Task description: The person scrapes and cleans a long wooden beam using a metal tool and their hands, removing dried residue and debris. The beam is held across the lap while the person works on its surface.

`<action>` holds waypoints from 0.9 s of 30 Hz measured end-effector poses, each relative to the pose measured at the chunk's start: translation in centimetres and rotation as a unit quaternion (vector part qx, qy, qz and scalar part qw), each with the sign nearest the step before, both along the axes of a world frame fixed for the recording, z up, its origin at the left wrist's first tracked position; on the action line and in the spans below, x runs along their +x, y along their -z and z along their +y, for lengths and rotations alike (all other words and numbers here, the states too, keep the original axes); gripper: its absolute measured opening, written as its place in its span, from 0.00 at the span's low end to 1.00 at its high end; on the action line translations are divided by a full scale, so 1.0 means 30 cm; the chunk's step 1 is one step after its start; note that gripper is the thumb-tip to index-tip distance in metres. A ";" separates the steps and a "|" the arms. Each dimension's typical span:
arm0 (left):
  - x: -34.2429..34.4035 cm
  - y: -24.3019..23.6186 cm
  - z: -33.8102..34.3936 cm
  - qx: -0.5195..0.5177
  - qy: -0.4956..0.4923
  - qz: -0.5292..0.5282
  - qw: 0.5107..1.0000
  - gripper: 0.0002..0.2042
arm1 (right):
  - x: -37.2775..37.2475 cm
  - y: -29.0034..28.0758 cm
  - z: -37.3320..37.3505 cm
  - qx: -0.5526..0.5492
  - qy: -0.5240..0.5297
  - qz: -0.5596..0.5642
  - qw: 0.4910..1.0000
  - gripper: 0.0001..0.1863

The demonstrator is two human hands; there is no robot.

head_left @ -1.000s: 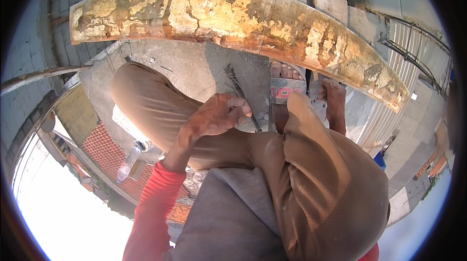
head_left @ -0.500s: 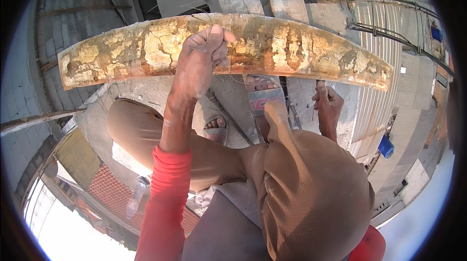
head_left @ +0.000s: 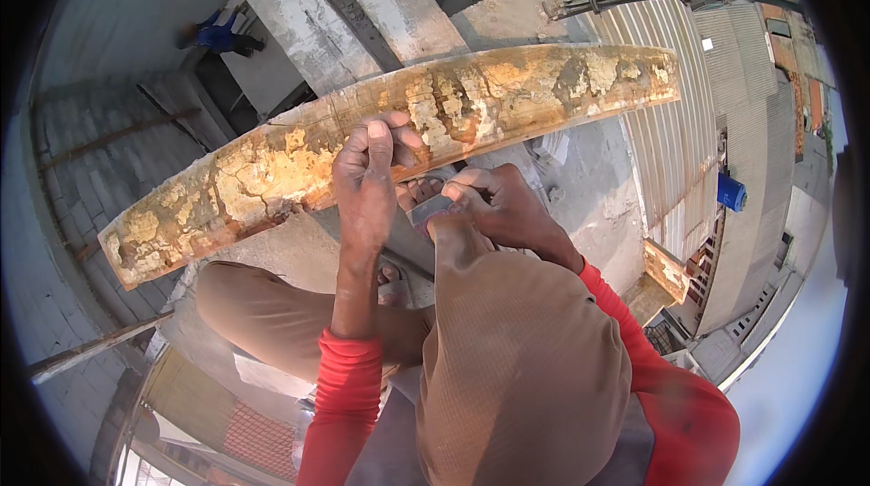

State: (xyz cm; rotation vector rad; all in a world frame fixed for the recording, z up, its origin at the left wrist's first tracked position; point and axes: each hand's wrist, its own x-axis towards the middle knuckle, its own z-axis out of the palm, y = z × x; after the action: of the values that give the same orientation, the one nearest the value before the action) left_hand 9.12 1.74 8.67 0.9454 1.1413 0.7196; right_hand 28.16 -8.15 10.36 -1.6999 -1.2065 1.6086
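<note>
Here's the board (head_left: 444,110), stretched across right in front of me, its face crusted and cracked. I'd call it stiff and rather heavy, the crust brittle and likely to flake under my fingers; I'd take hold by the long edges, well apart. My left hand (head_left: 367,160) is up before the board's middle, fingers curled, thumb near them; the right hand (head_left: 503,205) is just this side of its near edge, thumb and forefinger close. Whether either pinches something thin, I can't tell. Beyond the board: concrete beams (head_left: 399,10).
</note>
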 end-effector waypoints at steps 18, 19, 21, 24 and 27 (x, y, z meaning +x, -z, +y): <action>0.462 0.258 0.036 -0.280 0.008 -0.096 0.955 0.22 | 0.380 0.160 -0.072 0.035 0.392 -0.115 0.912 0.16; 0.488 0.279 0.038 -0.320 -0.037 -0.141 0.936 0.22 | 0.394 0.179 -0.070 0.021 0.395 -0.115 0.911 0.16; 0.504 0.319 0.029 -0.299 -0.062 -0.118 0.945 0.21 | 0.412 0.214 -0.056 0.051 0.372 -0.134 0.917 0.16; 0.468 0.367 -0.010 -0.214 -0.051 -0.030 0.975 0.18 | 0.415 0.256 0.002 0.069 0.285 -0.196 0.936 0.15; 0.435 0.402 -0.032 -0.056 -0.019 0.118 0.991 0.15 | 0.371 0.305 0.096 0.089 0.201 -0.230 0.948 0.14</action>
State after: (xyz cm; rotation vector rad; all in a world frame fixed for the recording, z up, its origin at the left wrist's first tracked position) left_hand 22.16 0.78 -3.38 0.9331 1.3968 0.5789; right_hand 39.30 -5.28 1.21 -2.1003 -1.0710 0.8628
